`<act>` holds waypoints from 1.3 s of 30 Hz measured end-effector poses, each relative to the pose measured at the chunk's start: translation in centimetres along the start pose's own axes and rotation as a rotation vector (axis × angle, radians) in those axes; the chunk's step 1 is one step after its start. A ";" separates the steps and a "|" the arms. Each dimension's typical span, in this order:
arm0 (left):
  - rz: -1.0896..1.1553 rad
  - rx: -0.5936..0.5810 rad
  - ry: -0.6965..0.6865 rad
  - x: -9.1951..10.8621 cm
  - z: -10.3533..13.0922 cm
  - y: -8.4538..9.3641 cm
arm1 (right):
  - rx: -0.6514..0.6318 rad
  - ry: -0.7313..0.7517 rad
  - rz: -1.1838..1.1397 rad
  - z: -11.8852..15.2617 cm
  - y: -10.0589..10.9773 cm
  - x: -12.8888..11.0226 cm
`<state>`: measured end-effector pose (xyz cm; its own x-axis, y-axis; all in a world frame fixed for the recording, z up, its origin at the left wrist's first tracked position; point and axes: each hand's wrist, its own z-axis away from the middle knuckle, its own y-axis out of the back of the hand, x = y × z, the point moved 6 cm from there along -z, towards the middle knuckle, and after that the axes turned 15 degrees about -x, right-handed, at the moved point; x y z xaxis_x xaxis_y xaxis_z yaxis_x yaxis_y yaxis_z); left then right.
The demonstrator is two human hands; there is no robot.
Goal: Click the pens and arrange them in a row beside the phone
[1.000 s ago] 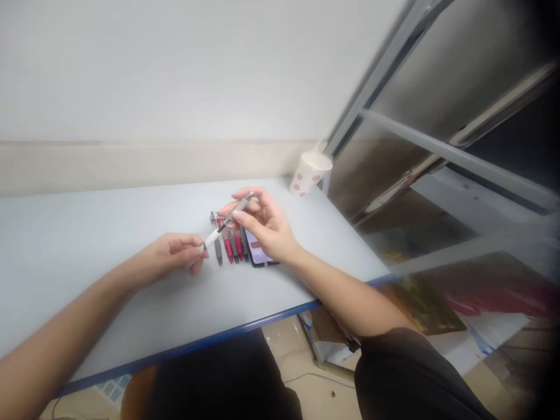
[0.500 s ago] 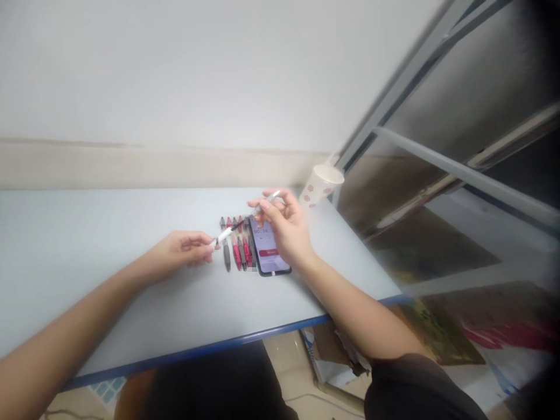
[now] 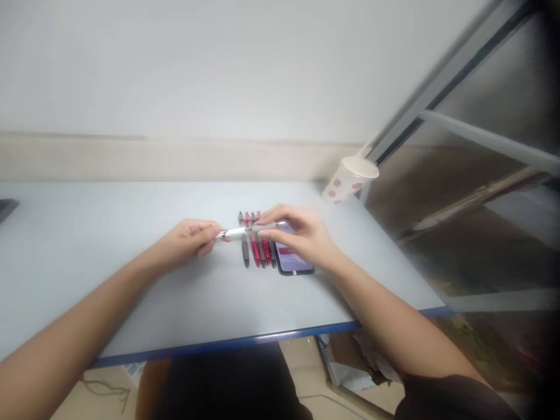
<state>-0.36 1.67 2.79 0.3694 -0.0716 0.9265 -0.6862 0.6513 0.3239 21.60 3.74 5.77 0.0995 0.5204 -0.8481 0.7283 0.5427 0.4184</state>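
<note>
A white pen [image 3: 236,231] lies level in the air between my two hands, above a row of pens. My left hand [image 3: 199,236] is closed on its left end, thumb against the fingers. My right hand [image 3: 301,230] pinches the greyish right part [image 3: 265,227] between thumb and fingers. The two parts meet in one line; whether they are fully joined I cannot tell. Below, several pens with red grips [image 3: 256,254] and grey grips [image 3: 245,254] lie side by side. A phone [image 3: 295,262] with a lit screen lies to their right, partly hidden by my right hand.
A paper cup [image 3: 350,179] with red flower prints stands at the back right, near a metal frame [image 3: 472,131]. The pale table [image 3: 184,303] has a blue front edge [image 3: 245,339]. A dark object [image 3: 6,207] shows at the far left. Under the table is an open box [image 3: 354,364].
My right hand has lowered and turned, bringing its part in line with the white pen part in my left hand; the dark inner piece no longer shows. The view has shifted left.
</note>
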 end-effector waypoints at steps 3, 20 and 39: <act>0.029 -0.014 0.033 -0.2 -0.1 -0.2 | 0.009 0.075 0.201 0.2 0.2 -1.0; -0.048 0.362 -0.060 0.5 0.9 1.1 | -0.025 -0.072 0.423 0.5 -0.7 -1.2; 0.126 0.476 -0.171 -0.8 0.8 1.8 | -0.092 -0.012 0.558 0.5 -0.1 -1.5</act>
<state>-2.39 2.25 2.81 0.1848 -0.1629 0.9692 -0.9424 0.2502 0.2218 21.69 2.53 6.86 0.4609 0.7373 -0.4939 0.5012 0.2430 0.8305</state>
